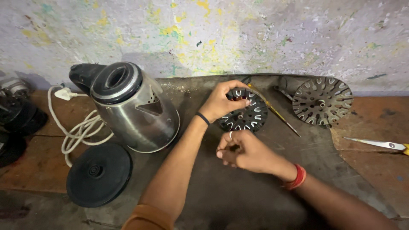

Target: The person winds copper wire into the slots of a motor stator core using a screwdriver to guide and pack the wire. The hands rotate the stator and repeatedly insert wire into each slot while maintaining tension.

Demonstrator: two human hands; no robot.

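My left hand [222, 100] rests on the top edge of a round black motor stator [248, 116] with white slot liners, fingers closed on its rim. Just below it, my right hand [243, 151] is curled into a loose fist, pinching something small that I cannot make out; a ring shows on one finger. Both hands work over a dark grey mat [238, 187].
A steel electric kettle [130, 106] lies tilted at the left, its round black base [99, 173] and white cord [76, 127] beside it. A screwdriver [275, 111] and a second slotted metal disc [322, 100] lie right of the stator. Scissors [381, 145] sit at far right.
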